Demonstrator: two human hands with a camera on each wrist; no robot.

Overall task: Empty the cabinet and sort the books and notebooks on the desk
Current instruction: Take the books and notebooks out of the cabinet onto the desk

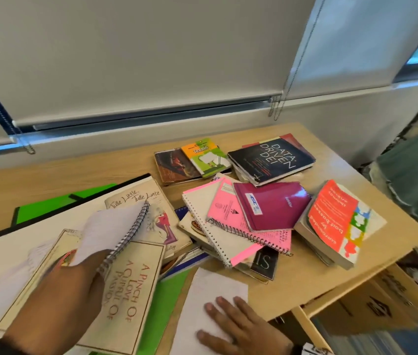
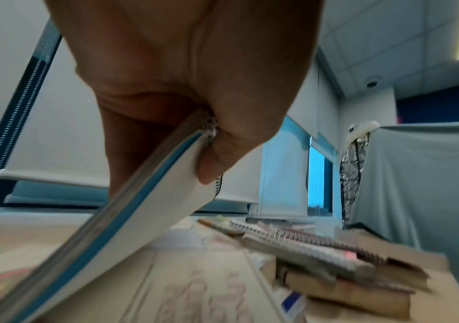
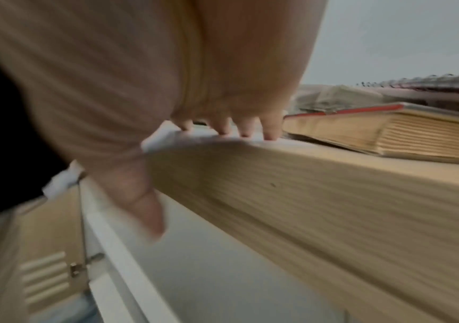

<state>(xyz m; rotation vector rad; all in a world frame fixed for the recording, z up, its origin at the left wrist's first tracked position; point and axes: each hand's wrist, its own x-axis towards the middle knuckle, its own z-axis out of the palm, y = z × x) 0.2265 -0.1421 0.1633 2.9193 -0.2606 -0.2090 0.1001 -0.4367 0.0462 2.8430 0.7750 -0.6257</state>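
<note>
Already the left hand (image 1: 74, 283) grips the white wire-bound notebook (image 1: 115, 226) at its coil, long axis slanting away toward the spiral notebooks heaped mid-desk (image 1: 231, 226), while the right hand (image 1: 238, 326) lies flat, fingers straight, on a loose white sheet (image 1: 202, 303) at the wooden desk's (image 1: 292, 278) near edge.

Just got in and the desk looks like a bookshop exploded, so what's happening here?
A person is sorting books and notebooks on the desk. Their left hand grips a spiral notebook by its wire binding, lifted above the book "A Pinch of Love". Their right hand lies flat on a loose white sheet at the desk's near edge. A few piles lie farther back, including a maroon notebook on a pink spiral notebook. The sorting looks unfinished.
</note>
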